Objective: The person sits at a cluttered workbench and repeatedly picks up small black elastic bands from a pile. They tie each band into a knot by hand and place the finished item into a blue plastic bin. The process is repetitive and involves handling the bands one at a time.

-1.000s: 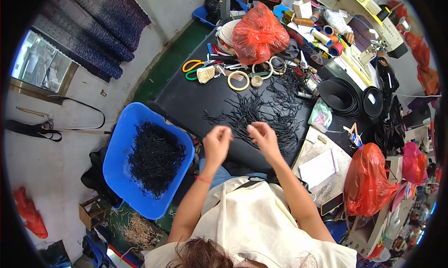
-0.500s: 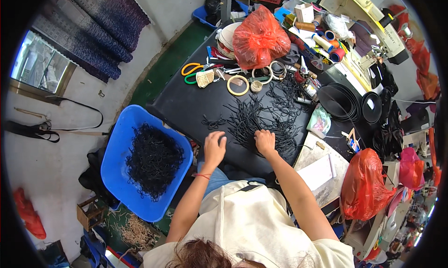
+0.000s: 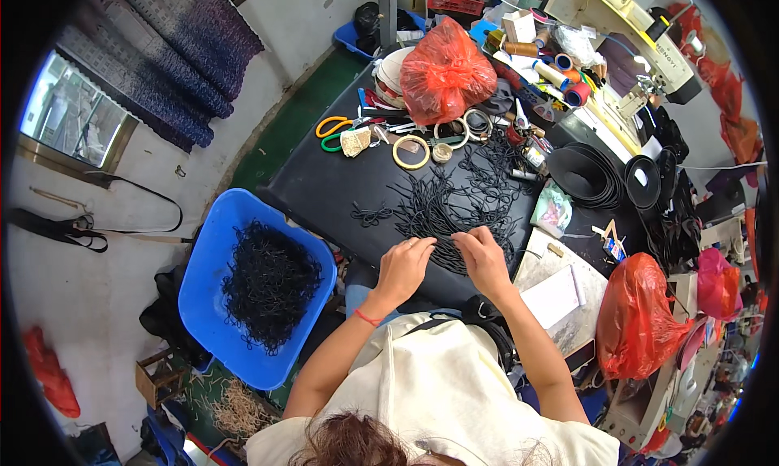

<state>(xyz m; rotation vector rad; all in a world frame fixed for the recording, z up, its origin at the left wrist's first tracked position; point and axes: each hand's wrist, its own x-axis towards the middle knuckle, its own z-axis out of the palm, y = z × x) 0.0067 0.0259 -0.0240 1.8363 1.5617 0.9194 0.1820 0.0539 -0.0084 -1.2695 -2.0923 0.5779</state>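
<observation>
Over the near edge of a heap of thin black cords (image 3: 426, 210), my left hand (image 3: 406, 267) and my right hand (image 3: 484, 261) are close together, fingertips almost meeting. Each has its fingers pinched, on what looks like a thin black cord, mostly hidden against the dark heap. A smaller bunch of looped cords (image 3: 372, 214) lies to the left on the black table (image 3: 312, 194). On the floor to my left, a blue tub (image 3: 203, 292) contains a tangled mass of black looped cords (image 3: 272, 283).
Scissors (image 3: 331, 127), tape rolls (image 3: 411, 152) and a red plastic bag (image 3: 449, 73) sit toward the table's far side. Thread spools (image 3: 552, 75) and a sewing machine (image 3: 629, 28) stand at far right. A white paper pad (image 3: 553, 294) rests on a board at right.
My left hand has moved right, from beside the tub toward my right hand. My right hand has drawn slightly nearer and right, off the heap, and both are now pinched together.
</observation>
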